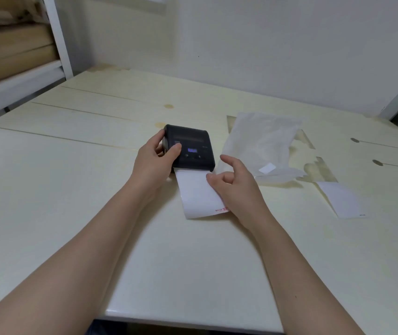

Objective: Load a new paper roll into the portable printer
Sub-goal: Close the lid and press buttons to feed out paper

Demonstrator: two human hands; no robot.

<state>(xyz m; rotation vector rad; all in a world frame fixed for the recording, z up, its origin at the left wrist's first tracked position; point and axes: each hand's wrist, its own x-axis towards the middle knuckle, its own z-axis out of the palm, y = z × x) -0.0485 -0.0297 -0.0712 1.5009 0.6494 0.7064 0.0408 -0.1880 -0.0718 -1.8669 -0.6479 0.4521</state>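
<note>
A small black portable printer (pixel 191 146) with a lit blue display sits on the pale table (pixel 72 180), lid closed. A white paper strip (pixel 198 195) with red print at its end comes out of the printer's near edge and lies flat towards me. My left hand (pixel 155 160) grips the printer's left side, thumb on its top. My right hand (pixel 235 187) rests on the strip's right edge, thumb and fingers pinching it, index finger raised. The roll itself is hidden inside.
A crumpled clear plastic bag (pixel 263 143) lies right of the printer. A loose white paper piece (pixel 342 200) sits further right. White shelving with cardboard (pixel 11 54) stands at the back left, the wall behind.
</note>
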